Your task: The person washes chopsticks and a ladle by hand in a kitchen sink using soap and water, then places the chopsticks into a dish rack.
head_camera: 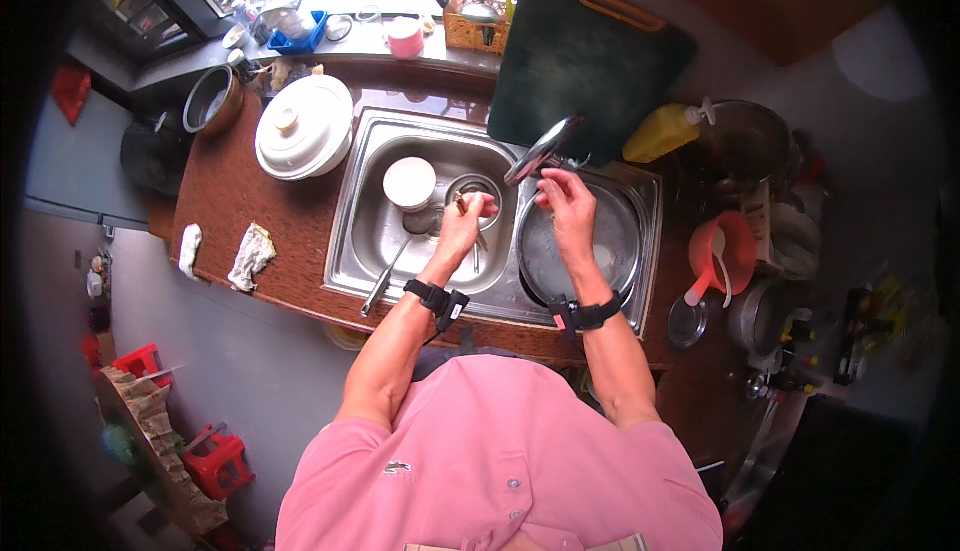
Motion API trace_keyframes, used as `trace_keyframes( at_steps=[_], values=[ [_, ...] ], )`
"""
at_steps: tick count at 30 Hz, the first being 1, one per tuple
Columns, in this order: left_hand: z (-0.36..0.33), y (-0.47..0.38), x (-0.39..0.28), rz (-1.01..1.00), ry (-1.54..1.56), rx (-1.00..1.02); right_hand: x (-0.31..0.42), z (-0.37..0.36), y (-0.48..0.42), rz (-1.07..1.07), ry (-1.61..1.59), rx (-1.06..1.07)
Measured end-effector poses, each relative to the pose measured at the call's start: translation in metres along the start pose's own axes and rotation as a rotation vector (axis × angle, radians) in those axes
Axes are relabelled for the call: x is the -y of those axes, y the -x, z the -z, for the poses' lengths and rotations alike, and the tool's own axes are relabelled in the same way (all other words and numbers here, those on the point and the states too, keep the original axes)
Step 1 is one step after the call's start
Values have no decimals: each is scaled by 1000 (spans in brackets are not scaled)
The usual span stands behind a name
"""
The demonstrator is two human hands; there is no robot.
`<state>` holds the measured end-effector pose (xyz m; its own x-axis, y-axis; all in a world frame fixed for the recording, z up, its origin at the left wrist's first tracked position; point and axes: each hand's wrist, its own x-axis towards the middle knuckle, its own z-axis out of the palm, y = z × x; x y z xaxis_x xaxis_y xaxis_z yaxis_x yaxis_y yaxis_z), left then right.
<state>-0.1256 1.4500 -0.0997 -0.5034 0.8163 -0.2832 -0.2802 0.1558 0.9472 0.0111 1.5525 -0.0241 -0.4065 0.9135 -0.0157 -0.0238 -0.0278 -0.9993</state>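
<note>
My left hand [463, 230] is over the left bowl of the steel sink [367, 251], closed around a small, thin brown object [460, 203], too small to name. Beneath that hand are the drain [487, 210] and a thin utensil [476, 257]. Left of it sit a white round container [409, 182] and a ladle [388, 273], its handle leaning over the front rim. My right hand [570, 213], fingers loosely curled and apart, hovers over a large round metal pan [544, 270] in the right bowl, which appears to hold water. Close to those fingers is the chrome faucet [544, 150].
A white lidded pot [304, 127] and crumpled cloths [253, 257] lie left on the counter. A dark green cutting board [592, 63] leans behind the faucet, beside a yellow pump bottle [664, 132]. Rightward are a pink-orange dipper [724, 243] and a clear lid [688, 322].
</note>
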Motion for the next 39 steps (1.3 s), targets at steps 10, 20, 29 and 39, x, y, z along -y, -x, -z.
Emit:
trace_keyframes(
  at_steps=[10, 20, 29, 39],
  values=[
    [20, -13, -18, -85, 61, -113, -54, 44, -54, 347, 1201, 186],
    [-2, -27, -3, -188, -100, -3, -58, 63, -66, 374, 1395, 210],
    [-22, -23, 18, 11, 10, -6, -95, -20, -4, -78, 167, 239],
    [8, -39, 10, 390, 487, -265, -150, -42, 47, -259, 554, 437]
  ],
)
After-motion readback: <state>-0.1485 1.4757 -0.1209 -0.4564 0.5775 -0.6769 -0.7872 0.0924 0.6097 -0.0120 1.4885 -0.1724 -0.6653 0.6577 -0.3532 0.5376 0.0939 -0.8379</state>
